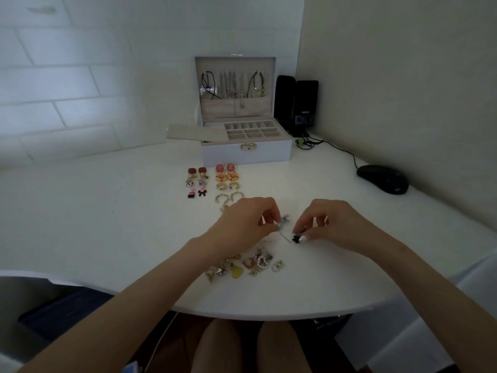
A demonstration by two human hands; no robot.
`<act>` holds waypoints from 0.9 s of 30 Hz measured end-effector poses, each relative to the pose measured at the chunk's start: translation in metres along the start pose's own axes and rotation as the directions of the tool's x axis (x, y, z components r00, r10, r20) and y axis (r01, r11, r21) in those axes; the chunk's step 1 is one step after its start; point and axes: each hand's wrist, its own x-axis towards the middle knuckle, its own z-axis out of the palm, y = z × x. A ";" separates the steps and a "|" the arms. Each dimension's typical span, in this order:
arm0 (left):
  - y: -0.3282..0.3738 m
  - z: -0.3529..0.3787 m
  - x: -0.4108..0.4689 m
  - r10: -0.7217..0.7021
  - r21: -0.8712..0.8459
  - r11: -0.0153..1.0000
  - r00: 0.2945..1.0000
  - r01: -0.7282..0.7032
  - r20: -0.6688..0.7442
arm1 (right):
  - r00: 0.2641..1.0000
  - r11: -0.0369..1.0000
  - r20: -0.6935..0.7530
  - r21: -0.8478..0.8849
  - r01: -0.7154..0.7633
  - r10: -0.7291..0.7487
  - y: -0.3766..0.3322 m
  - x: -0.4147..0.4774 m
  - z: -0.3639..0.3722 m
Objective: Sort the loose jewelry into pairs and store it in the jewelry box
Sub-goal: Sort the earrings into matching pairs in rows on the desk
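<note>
The white jewelry box [247,152] stands open at the back of the table, necklaces hanging in its lid. In front of it, paired earrings [215,181] lie in two columns. A loose jewelry pile [250,263] sits near the table's front edge. Just above the pile, my left hand [246,220] pinches a small blue-silver earring [282,221] with a thin pin. My right hand [329,223] pinches a small black earring [297,238] against the tabletop. The two hands are a few centimetres apart.
Black speakers [297,103] stand right of the box, with a cable running to a black mouse [382,179] at the right. A flat beige insert [196,132] lies left of the box. Walls close in behind and on the right.
</note>
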 end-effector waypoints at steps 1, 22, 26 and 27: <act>0.001 0.001 0.001 -0.003 0.002 1.000 1.000 0.003 0.000 | 1.000 1.000 -0.024 0.003 0.007 -0.007 0.001 0.001 0.001; 0.014 0.006 0.009 -0.040 -0.036 0.999 0.999 0.040 -0.027 | 0.994 0.994 -0.091 0.094 -0.053 0.062 0.008 0.004 -0.009; 0.016 0.008 0.010 -0.042 -0.129 0.991 0.999 0.038 -0.025 | 0.987 0.924 -0.137 0.381 -0.027 0.085 0.002 0.003 -0.012; 0.018 0.008 0.011 -0.045 -0.170 0.985 0.999 0.040 -0.028 | 0.987 0.899 -0.139 0.438 -0.013 0.082 0.001 0.003 -0.012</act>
